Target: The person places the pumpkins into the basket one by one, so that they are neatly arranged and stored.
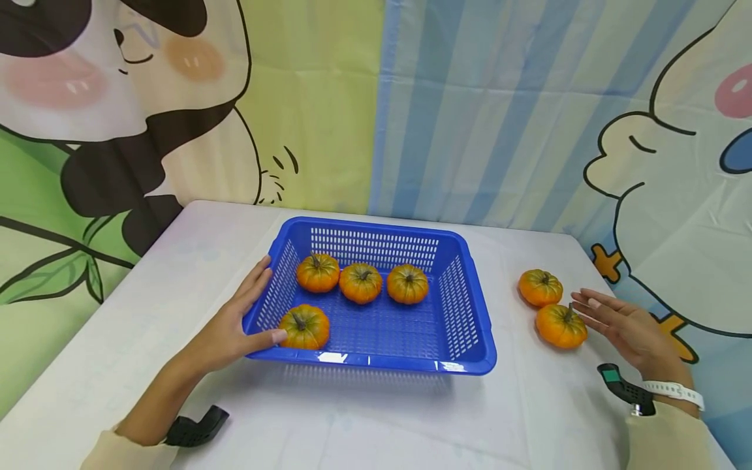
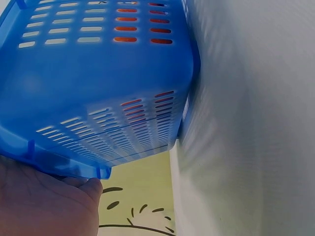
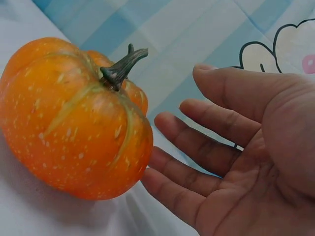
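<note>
No legible text, label, brand, number or sign — none in any view.

Before you stands a white-covered counter (image 1: 405, 427), its far edge close to a printed fabric backdrop (image 1: 452, 78). On your left, the cloth shows a large black-and-cream panda (image 1: 202, 153) with blushing cheeks, above green leaves (image 1: 53, 274). Ahead of you, a yellow-green panel (image 1: 320, 98) meets pale blue stripes (image 1: 423, 130). To your right is a white cartoon figure (image 1: 693, 228) with orange feet (image 1: 608, 262). You can see shallow creases in the fabric and soft shadows on the counter.
</note>
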The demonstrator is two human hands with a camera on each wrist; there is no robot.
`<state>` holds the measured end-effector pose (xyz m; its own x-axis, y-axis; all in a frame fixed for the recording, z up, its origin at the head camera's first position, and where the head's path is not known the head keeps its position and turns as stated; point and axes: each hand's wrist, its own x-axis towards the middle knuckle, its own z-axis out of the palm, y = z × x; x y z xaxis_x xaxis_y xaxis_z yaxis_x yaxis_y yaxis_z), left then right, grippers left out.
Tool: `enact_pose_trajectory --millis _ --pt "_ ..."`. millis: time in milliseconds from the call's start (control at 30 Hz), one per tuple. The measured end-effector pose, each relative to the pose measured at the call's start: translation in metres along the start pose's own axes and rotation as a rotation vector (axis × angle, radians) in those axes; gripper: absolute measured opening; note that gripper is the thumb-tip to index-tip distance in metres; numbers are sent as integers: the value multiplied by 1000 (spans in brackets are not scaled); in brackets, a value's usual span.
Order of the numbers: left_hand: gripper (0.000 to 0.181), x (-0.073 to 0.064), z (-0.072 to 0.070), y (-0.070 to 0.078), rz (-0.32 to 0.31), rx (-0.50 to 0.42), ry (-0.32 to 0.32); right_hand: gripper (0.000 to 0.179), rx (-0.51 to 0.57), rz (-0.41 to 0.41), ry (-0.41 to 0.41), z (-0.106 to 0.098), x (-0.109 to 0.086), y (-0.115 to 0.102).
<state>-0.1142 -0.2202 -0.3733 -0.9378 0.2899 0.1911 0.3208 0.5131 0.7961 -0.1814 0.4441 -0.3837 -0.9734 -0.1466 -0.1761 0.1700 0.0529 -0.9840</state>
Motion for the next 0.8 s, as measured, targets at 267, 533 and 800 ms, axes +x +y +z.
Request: enact_pose_trajectory --millis 267,533,800 --pt "97 1 1 0 1 10 1 52 -269 120 0 2 3 8" --pt "97 0 0 0 8 10 3 67 -501 124 -27 11 7 7" --pt "97 -1 -1 -1 18 2 -1 66 -504 111 -6 14 7 8"
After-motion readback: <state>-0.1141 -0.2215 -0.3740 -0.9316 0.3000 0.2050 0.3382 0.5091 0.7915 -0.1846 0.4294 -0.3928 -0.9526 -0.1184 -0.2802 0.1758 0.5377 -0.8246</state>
